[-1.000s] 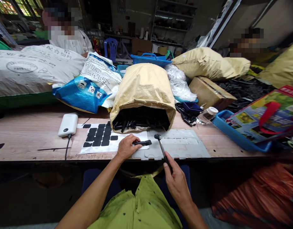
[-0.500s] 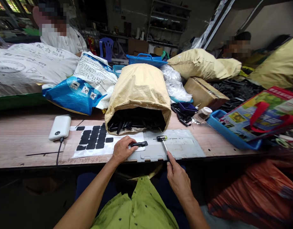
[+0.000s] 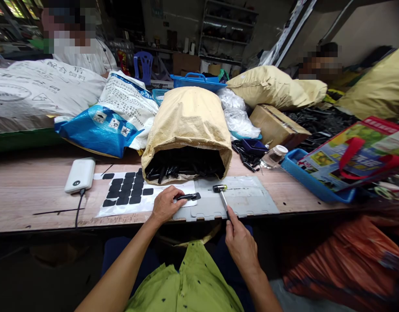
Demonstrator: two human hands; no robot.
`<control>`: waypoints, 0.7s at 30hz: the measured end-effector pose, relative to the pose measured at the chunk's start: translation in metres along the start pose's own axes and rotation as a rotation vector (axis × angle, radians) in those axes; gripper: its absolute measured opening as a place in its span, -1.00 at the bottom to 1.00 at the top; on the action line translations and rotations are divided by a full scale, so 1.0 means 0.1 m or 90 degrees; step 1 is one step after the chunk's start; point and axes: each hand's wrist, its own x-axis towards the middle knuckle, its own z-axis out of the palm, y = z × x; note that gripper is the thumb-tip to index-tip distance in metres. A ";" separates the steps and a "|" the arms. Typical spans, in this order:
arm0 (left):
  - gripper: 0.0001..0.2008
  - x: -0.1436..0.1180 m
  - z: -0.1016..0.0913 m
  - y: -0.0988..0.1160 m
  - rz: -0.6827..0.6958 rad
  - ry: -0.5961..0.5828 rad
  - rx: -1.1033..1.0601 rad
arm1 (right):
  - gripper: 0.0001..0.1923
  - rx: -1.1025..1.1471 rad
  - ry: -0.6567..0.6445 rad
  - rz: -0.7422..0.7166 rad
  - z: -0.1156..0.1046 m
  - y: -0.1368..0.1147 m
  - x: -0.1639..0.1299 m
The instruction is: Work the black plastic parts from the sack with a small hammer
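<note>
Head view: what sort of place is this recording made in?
Most likely a small workshop for hand assembly. A long wooden workbench carries an open sack of black parts, the right hand grips a small hammer, and storage shelves stand at the back, with other people seated nearby.

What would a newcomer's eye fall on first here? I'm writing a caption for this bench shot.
First the tan sack lying open-mouthed at the middle of the wooden bench, full of black parts. Just in front of it, the left hand pins a black part down, while the right hand holds a small hammer with its head over the grey mat. Left of the hands lies a white sheet of black pads.
</note>
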 end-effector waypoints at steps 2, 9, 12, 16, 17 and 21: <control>-0.83 -0.01 0.00 0.00 -0.004 -0.002 -0.005 | -0.43 -0.003 0.000 0.005 0.00 -0.01 0.00; -0.82 0.02 0.00 -0.02 -0.004 0.001 -0.032 | -0.44 -0.009 0.005 0.007 0.00 -0.02 -0.01; -0.78 -0.05 -0.06 0.05 0.016 0.013 -0.129 | -0.44 -0.005 0.013 0.000 0.00 0.00 -0.01; -0.69 -0.44 -0.10 0.30 0.065 -0.093 -0.248 | -0.45 0.002 0.006 -0.001 0.01 0.01 0.00; -0.69 -0.58 -0.08 0.35 0.082 -0.150 -0.247 | -0.45 0.003 0.004 0.001 0.01 0.01 0.00; -0.66 -1.02 0.21 0.31 0.091 -0.292 -0.126 | -0.44 0.001 0.006 0.000 0.01 0.00 0.01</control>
